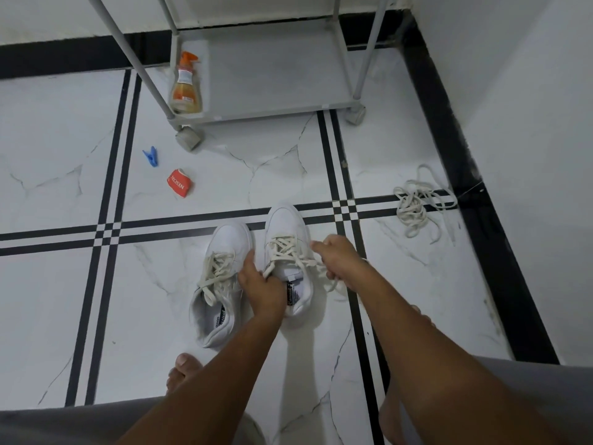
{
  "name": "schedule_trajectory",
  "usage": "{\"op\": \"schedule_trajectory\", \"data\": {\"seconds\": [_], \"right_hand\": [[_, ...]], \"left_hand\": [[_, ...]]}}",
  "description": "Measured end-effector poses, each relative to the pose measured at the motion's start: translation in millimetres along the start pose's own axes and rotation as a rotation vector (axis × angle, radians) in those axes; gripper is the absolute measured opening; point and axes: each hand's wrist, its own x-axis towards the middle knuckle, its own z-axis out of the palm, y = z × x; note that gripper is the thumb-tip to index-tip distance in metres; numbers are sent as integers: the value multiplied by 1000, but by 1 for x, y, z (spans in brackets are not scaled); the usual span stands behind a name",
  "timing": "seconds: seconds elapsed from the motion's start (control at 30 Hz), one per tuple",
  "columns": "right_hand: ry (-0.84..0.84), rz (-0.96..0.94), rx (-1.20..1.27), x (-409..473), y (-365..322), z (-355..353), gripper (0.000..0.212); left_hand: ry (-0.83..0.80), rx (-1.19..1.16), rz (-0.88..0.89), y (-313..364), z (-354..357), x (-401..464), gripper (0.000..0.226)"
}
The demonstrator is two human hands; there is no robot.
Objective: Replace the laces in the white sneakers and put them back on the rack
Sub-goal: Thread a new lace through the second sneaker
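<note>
Two white sneakers stand side by side on the tiled floor, toes pointing away from me. The left sneaker [221,252] has cream laces threaded loosely. At the right sneaker [288,226] my left hand [261,284] grips the left side of the collar and a lace. My right hand [340,261] pinches the lace ends at the shoe's right side. A loose bundle of cream laces [417,207] lies on the floor to the right. The grey rack [272,114] stands beyond the shoes.
An orange spray bottle [186,85] sits on the rack's bottom shelf. A blue clothes peg [150,156] and a red packet [180,184] lie on the floor at the left. A white wall with black skirting runs along the right. My bare feet show near the bottom.
</note>
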Motion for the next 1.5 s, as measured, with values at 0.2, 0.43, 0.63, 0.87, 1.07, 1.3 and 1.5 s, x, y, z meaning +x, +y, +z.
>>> {"op": "schedule_trajectory", "data": {"seconds": [0.2,0.43,0.63,0.87,1.07,1.3,1.5], "right_hand": [[-9,175,98,6,45,10,20],[172,-55,-422,13,77,4,22],[273,-183,-670,13,83,9,39],[489,-184,-878,23,77,2,38],[419,-228,-1054,32,66,2,23],[334,-119,-1076,36,49,8,9],[253,-118,-1166,41,36,8,21]], "left_hand": [[-18,18,43,-6,2,9,41],[-49,20,-33,-17,6,20,58],[-68,53,-10,-23,5,22,58],[-92,85,37,-23,5,20,58],[-87,106,32,-19,4,18,59],[-120,222,106,-10,-1,13,58],[-239,289,119,-7,-6,14,62]]}}
